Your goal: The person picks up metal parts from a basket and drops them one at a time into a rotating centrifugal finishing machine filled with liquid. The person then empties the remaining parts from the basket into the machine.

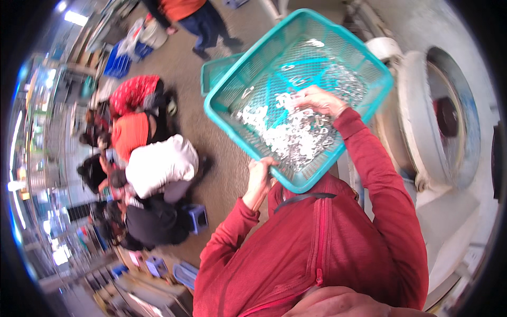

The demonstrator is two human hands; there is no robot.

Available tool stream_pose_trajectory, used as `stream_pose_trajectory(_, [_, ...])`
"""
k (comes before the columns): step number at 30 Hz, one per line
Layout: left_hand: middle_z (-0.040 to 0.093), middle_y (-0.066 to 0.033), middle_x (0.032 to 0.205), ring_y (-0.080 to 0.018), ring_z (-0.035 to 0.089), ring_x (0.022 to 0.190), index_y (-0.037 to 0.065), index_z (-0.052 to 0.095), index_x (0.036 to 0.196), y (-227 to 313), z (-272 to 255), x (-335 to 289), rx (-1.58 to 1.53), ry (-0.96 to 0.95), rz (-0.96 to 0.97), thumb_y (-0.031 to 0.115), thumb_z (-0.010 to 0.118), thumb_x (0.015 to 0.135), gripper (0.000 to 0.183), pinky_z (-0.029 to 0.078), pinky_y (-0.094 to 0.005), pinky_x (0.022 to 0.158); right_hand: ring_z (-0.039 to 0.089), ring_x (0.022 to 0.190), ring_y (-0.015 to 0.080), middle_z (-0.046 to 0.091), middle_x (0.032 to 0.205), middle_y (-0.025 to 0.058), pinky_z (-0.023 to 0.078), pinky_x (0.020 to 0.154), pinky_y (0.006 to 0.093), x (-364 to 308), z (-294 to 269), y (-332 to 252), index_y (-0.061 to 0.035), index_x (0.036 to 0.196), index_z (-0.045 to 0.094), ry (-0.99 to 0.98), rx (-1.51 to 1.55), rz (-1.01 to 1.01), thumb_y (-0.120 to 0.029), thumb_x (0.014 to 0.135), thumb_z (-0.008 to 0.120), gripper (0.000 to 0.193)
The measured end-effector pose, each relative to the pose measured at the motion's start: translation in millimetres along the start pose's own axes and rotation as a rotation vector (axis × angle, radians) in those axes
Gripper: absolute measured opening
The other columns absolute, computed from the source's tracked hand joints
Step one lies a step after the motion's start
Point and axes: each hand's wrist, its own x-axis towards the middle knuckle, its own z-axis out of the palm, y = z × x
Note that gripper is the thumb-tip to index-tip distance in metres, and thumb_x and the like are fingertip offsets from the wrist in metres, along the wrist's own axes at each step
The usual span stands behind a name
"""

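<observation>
A teal plastic mesh basket (231, 133) is tilted in front of me. Small shiny metal pieces (296, 140) are heaped in its near part, with more pieces scattered toward the far and right sides. My left hand (259, 178) is closed round the basket's near left rim. Inside the basket, my right hand (320, 102) has its fingers curled among the pieces, and some bright ones show at the fingertips. Glare blurs the exact shape of most pieces.
At the right stands a large pale machine with a round opening (446, 113). Another teal basket (214, 71) lies behind mine. Several people crouch at the left, including one in a white top (163, 166), near a stool (198, 218). Another person (203, 26) stands farther off.
</observation>
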Motion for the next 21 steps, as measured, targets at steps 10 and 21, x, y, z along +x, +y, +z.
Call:
stream_pose_trajectory(10, [0.050, -0.0077, 0.084, -0.0231, 0.052, 0.079, 0.000, 0.049, 0.085, -10.0, -14.3, 17.1, -0.065, -0.129, -0.004, -0.004, 0.050, 0.060, 0.025, 0.046, -0.0397, 0.067, 0.055, 0.060, 0.0065, 0.062, 0.072, 0.0035, 0.037, 0.046, 0.0174, -71.5, 13.6, -103.0, -0.0006, 0.083, 0.063, 0.022, -0.046, -0.101, -0.012, 0.077, 0.064, 0.013])
stream_pose_trajectory(21, [0.050, -0.0117, 0.097, -0.0297, 0.051, 0.088, -0.003, 0.044, 0.103, -9.2, -13.4, 12.6, -0.073, -0.130, -0.063, -0.004, 0.048, 0.060, 0.044, 0.043, -0.0455, 0.082, 0.054, 0.064, 0.0069, 0.059, 0.077, 0.0023, 0.041, 0.051, 0.0190, -290.1, -106.5, -239.6, -0.0056, 0.090, 0.058, 0.614, -0.311, -0.199, -0.017, 0.081, 0.058, 0.014])
